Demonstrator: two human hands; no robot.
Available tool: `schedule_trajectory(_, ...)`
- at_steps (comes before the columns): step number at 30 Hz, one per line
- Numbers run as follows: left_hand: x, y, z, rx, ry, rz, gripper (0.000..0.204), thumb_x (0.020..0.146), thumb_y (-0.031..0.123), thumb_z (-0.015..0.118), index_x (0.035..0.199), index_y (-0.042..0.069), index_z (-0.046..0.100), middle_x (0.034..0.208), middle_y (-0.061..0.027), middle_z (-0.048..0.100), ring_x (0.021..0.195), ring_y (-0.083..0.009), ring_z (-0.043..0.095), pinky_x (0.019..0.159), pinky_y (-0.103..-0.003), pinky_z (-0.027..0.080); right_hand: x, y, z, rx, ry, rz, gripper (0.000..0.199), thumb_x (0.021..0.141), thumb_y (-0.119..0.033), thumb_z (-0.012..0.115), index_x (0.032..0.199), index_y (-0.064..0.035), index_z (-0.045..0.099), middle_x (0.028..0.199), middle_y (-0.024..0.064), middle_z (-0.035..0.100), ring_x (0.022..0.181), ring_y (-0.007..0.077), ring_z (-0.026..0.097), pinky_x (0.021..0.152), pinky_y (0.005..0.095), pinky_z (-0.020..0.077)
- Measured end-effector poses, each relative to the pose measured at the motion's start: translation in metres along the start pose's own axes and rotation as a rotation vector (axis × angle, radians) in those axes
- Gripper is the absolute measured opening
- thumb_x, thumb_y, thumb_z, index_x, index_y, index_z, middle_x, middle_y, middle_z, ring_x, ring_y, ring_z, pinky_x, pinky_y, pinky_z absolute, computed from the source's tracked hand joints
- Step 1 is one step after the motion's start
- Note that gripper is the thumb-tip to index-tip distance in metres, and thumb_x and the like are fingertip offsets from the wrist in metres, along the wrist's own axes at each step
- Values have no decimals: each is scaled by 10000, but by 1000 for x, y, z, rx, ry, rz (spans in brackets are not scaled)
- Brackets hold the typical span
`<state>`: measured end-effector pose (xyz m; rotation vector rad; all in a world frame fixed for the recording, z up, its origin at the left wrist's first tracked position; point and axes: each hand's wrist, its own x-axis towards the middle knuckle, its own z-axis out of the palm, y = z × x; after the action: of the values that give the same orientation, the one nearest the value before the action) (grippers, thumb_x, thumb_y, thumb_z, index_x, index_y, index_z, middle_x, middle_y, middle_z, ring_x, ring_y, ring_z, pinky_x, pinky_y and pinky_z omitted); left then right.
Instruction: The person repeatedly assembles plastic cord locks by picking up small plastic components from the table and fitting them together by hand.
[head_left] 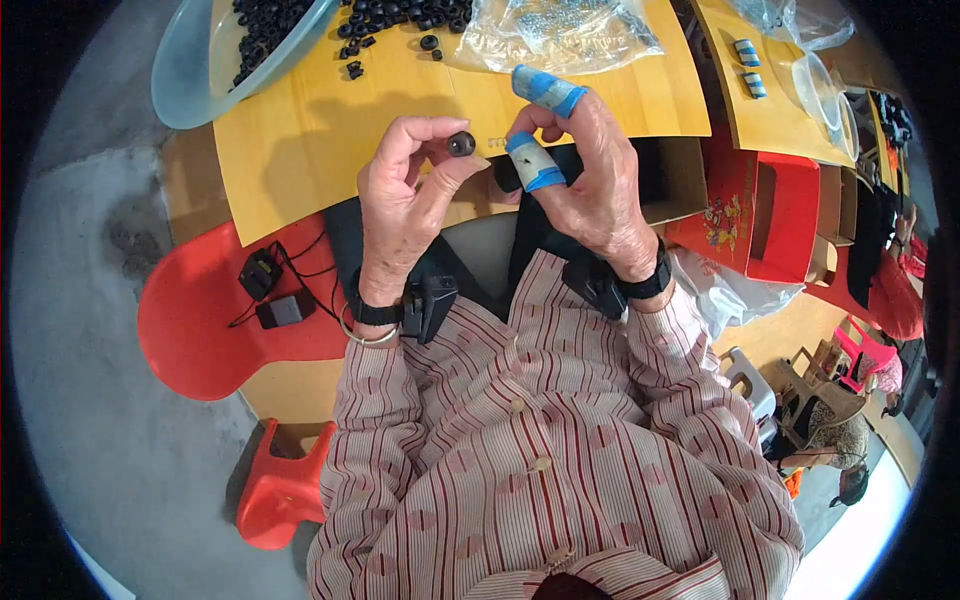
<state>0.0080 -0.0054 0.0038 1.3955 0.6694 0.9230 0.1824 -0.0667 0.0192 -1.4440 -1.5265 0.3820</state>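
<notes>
My left hand [408, 195] pinches a small round black part [461, 144] between thumb and index finger, above the near edge of the yellow table [300, 150]. Close on its right is my right hand [595, 180], its thumb and index finger wrapped in blue and white tape. The index finger is raised, while the thumb and a curled finger come together. A tiny pale metallic piece [497, 142] shows by those tips, too small to name. Farther back lie many loose black parts [410, 12] and a clear plastic bag [560, 38] of small metallic pieces.
A translucent tub [185, 75] of black parts stands at the table's far left. The red chair [200, 320] on the left holds black adapters and cords. To the right are a red box [780, 215] and a second yellow table [735, 30]. Other people sit at far right.
</notes>
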Motion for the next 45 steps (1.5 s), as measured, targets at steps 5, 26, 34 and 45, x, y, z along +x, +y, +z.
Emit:
schedule_trajectory(5, -1, 8, 5, 329, 21, 66, 219, 789, 4, 700, 986, -14, 606, 797, -43, 633, 696, -87, 583, 650, -233, 481, 9, -9, -12, -256, -104, -290, 597, 621, -18, 687, 1197, -28, 529, 831, 38, 576, 785, 257, 541, 773, 377, 426)
schedule_trajectory(26, -12, 9, 16, -46, -6, -129, 169, 849, -62, 609, 1011, -58, 560, 881, -85, 639, 742, -112, 646, 663, -245, 579, 5, -21, -23, -20, -271, -60, 412, 823, -10, 643, 1219, -9, 527, 900, 81, 650, 816, 205, 643, 734, 301, 509)
schedule_trajectory(34, -15, -8, 5, -307, -26, -135, 250, 883, 36, 620, 1121, -25, 575, 942, -22, 602, 813, -69, 550, 753, -205, 465, 1, -17, -21, 143, -135, -23, 422, 789, 10, 624, 1205, -9, 554, 893, 86, 650, 782, 237, 602, 705, 332, 500)
schedule_trajectory(45, -16, -12, 0, -503, 30, -268, 262, 905, 73, 597, 1149, -21, 570, 1010, -27, 612, 835, -70, 525, 775, -219, 440, 10, -21, -1, -15, -297, -248, 471, 766, 25, 622, 1231, -18, 563, 947, 58, 648, 778, 211, 574, 707, 306, 503)
